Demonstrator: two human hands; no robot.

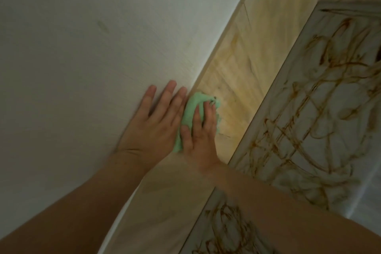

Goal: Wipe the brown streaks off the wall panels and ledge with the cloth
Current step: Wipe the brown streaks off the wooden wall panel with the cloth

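A light green cloth lies bunched on the pale wooden wall panel. My right hand presses it flat against the wood, fingers straight over it. My left hand rests flat on the white wall just left of the cloth, fingers spread. To the right runs a white marbled ledge, covered with looping brown streaks. Faint brownish smears show on the wood above the cloth. The picture is blurred by motion.
A thin white trim strip separates the white wall from the wood. More brown streaks mark the ledge section at the bottom. A lighter floor or surface shows at the far right bottom edge.
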